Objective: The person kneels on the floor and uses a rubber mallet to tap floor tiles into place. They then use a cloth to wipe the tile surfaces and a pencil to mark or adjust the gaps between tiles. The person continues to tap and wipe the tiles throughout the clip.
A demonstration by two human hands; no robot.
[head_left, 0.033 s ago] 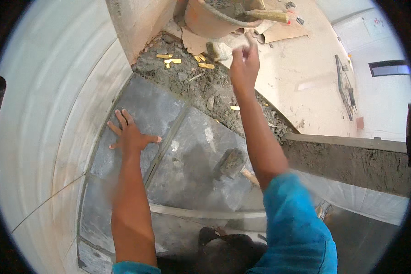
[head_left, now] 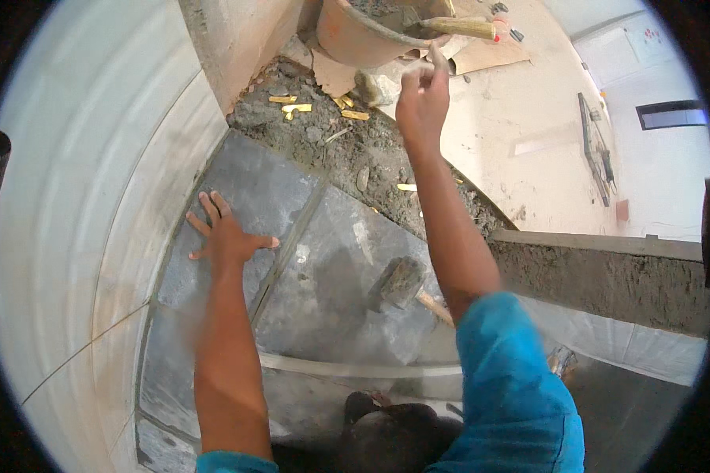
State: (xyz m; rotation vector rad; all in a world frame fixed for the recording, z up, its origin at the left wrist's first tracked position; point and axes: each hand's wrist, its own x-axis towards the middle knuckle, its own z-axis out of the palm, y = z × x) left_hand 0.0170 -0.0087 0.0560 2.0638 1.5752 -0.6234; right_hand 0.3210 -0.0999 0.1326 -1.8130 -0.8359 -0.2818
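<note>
My left hand [head_left: 227, 236] lies spread on a dark grey floor tile [head_left: 252, 169] beside the wall, its thumb near the joint with the neighbouring tile. My right hand [head_left: 423, 98] is raised over the rough mortar bed [head_left: 323, 158], just in front of a bucket [head_left: 351, 38]. Its index finger points toward the bucket rim, the other fingers are partly curled, and I see nothing in it. A tool with a wooden handle [head_left: 465, 28], probably a trowel, rests in the bucket. On the right-hand tile lies a mallet [head_left: 402, 282], its handle partly under my right forearm.
White wall panels [head_left: 146, 158] rise on the left. Yellow chips [head_left: 296, 108] and a pale stone [head_left: 376, 88] lie on the mortar. A low ledge with a rough cement face [head_left: 599, 280] runs along the right. Beyond it, on the pale floor, lies a long metal tool [head_left: 596, 150].
My right index finger has shifted slightly toward the bucket rim. The left hand stays in place on the tile.
</note>
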